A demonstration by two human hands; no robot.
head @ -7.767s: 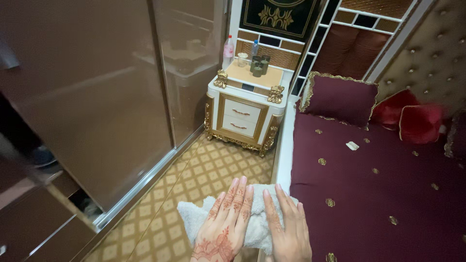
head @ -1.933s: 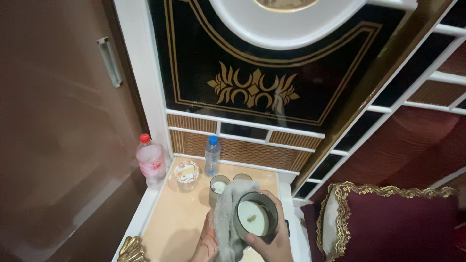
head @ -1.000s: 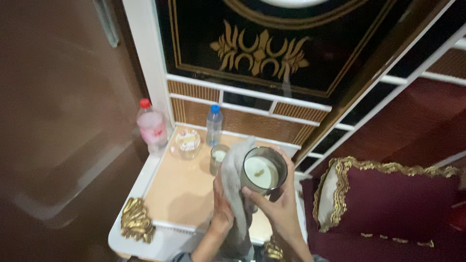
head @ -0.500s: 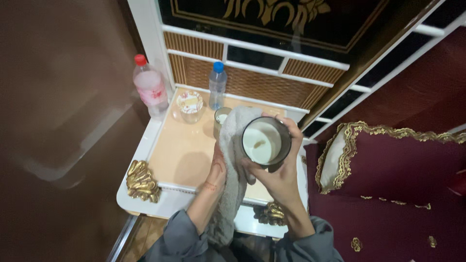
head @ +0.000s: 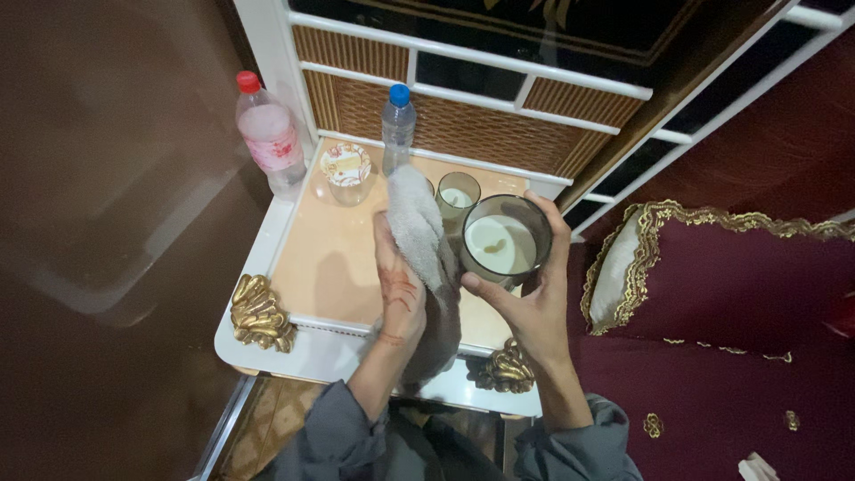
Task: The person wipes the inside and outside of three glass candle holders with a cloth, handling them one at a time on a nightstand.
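Dark glass jar [head: 504,242] with pale wax inside, held up over the right front part of the nightstand [head: 334,254]. Right hand [head: 525,298] wraps it, fingers curled round the rim and wall. Grey cloth [head: 423,240] pressed against jar's left side; left hand [head: 399,283] clutches it. Behind, near back edge: small glass [head: 458,192], blue-capped bottle [head: 397,126], patterned cup [head: 346,169]. Red-capped bottle [head: 267,134] at back left corner.

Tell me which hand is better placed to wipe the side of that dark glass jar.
Left. The left hand holds the grey cloth right against the dark glass jar, while the right hand is wrapped around the jar, holding it up.
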